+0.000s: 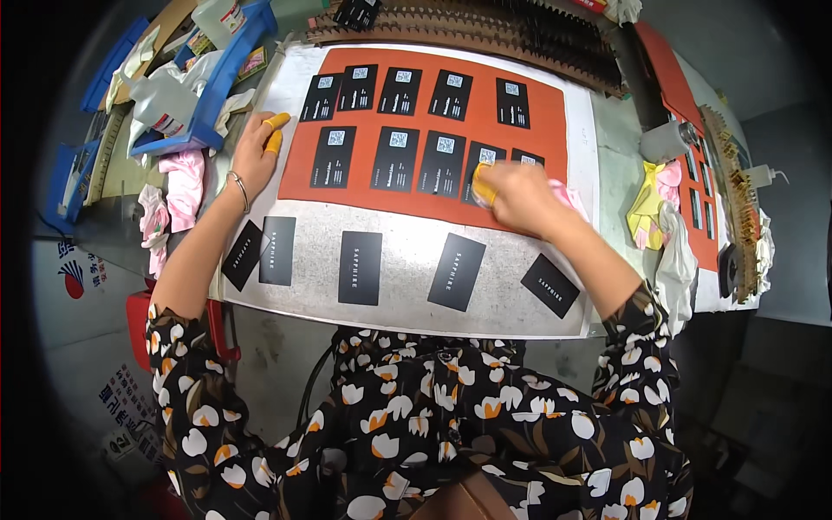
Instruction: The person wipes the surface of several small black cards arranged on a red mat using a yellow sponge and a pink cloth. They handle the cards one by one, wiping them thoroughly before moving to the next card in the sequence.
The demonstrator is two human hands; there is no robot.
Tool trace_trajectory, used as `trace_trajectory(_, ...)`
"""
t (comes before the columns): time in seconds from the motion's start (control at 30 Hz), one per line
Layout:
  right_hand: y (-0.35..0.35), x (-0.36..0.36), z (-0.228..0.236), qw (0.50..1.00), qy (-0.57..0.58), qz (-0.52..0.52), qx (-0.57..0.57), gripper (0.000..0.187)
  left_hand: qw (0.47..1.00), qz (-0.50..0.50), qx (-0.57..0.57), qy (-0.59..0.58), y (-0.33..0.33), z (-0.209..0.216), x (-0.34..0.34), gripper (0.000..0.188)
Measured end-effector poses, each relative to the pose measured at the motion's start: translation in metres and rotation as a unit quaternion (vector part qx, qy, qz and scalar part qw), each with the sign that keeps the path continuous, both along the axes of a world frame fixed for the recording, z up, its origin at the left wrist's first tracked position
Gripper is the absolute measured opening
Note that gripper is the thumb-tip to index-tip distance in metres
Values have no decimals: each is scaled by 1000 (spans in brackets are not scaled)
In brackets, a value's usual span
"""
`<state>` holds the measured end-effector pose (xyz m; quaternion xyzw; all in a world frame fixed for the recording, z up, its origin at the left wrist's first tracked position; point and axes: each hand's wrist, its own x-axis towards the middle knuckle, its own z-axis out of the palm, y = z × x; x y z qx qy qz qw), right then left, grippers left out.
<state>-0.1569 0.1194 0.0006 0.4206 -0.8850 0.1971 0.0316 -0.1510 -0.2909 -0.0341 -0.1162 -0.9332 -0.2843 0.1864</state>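
Note:
My left hand [251,156] lies at the left edge of an orange-red mat [299,165], fingers stretched out and holding nothing. Yellow finger cots cover some of its fingertips. My right hand [520,199] is closed on a pink and white cloth [568,198], mostly hidden under the palm, and presses near a black card [485,152] in the mat's near row. Yellow cots show on its fingers too. Two rows of black cards with square printed codes, such as one card [395,160], lie on the mat. The card beyond my right hand [527,158] is partly covered.
Several dark cards [360,269] lie on the bare metal strip along the near table edge [407,325]. At left stands a blue tray [208,113] with a squeeze bottle [165,102]. Toothed brown racks [485,35] line the back. Cloths [646,208] and a metal can [667,141] sit at right.

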Motion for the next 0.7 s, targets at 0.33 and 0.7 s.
trace_trajectory(0.33,18,37,15,997,-46,19,52,6,1000,1,19,-12,0,2,1,25)
trace_trajectory(0.7,52,30,0,987,-10,-155,-44,10,1000,-6,-9,23,0,0,-1,24)
